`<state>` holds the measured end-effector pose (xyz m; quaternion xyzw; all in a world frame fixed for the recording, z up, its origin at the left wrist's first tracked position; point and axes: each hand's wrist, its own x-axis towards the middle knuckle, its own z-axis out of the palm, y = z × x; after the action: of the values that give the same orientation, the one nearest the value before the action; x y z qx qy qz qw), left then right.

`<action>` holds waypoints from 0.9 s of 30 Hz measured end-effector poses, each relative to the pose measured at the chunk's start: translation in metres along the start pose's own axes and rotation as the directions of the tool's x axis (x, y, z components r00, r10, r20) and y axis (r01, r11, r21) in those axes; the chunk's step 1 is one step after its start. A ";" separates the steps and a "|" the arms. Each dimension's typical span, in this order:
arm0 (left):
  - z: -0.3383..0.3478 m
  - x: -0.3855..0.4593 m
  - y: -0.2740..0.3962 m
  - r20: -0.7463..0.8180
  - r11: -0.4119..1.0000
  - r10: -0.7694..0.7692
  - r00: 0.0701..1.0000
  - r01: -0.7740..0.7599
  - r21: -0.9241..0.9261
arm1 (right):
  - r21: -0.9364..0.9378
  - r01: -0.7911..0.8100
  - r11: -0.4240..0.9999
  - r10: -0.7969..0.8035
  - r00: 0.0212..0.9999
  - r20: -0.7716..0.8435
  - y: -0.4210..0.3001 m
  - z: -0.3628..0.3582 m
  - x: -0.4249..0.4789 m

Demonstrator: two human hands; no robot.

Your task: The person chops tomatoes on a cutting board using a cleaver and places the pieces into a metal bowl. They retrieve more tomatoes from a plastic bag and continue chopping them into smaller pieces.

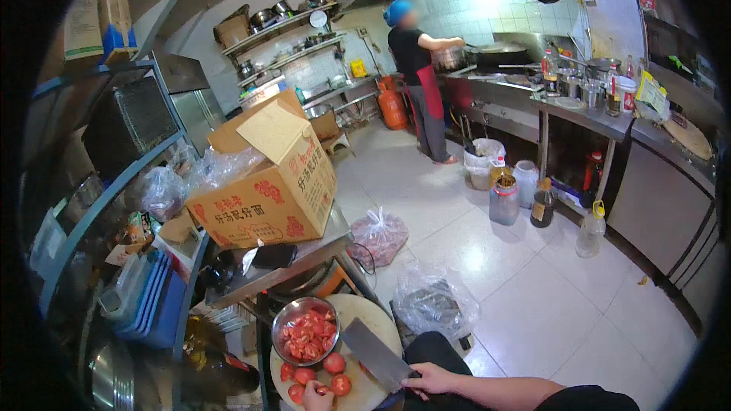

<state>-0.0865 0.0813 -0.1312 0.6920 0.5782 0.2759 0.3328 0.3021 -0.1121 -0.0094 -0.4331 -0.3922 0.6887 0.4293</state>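
Observation:
My right hand grips the handle of a Chinese cleaver, its broad blade tilted over the right side of a round cutting board. At the board's lower edge, the fingers of my left hand are on a piece of tomato. Beside them lie several tomatoes, some showing cut faces. A metal bowl full of cut tomato pieces stands on the board's upper left. A reddish piece is partly hidden by the cleaver blade.
An opened cardboard box and a black phone rest on a metal table. Plastic bags lie on the floor nearby. Bottles and jars stand farther right. A person in a blue cap works at the stove.

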 end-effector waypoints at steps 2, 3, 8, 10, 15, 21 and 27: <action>0.017 0.012 0.015 0.006 0.984 0.150 0.989 -0.150 0.098 | 0.024 -0.005 1.000 0.005 1.000 -0.011 0.009 -0.013 0.000; 0.018 0.014 0.011 0.015 0.985 0.131 0.991 -0.131 0.115 | 0.022 0.000 1.000 0.000 1.000 -0.012 0.008 -0.013 0.000; 0.013 0.015 -0.010 -0.035 0.977 0.137 0.990 -0.130 0.168 | -0.003 -0.004 1.000 0.004 1.000 0.006 -0.005 -0.008 -0.002; 0.008 0.003 0.008 -0.054 0.992 0.073 0.996 -0.067 0.108 | -0.046 0.005 0.999 -0.006 1.000 -0.020 -0.002 -0.009 -0.005; -0.019 -0.012 0.132 -0.083 0.966 -0.215 0.973 0.199 -0.162 | -0.207 -0.051 0.977 0.032 0.995 -0.093 -0.016 -0.008 -0.009; -0.076 0.044 0.190 -0.033 0.784 -0.279 0.960 0.208 -0.585 | 0.012 -0.012 1.000 0.013 0.998 -0.056 -0.015 -0.004 -0.018; -0.108 0.059 0.251 0.021 0.624 -0.378 0.926 0.271 -0.733 | -0.055 -0.016 0.998 0.013 0.998 -0.054 -0.020 0.001 -0.014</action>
<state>-0.0040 0.1274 0.1315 0.3674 0.5582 0.4625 0.5827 0.3099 -0.1189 0.0127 -0.4658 -0.3965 0.6687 0.4226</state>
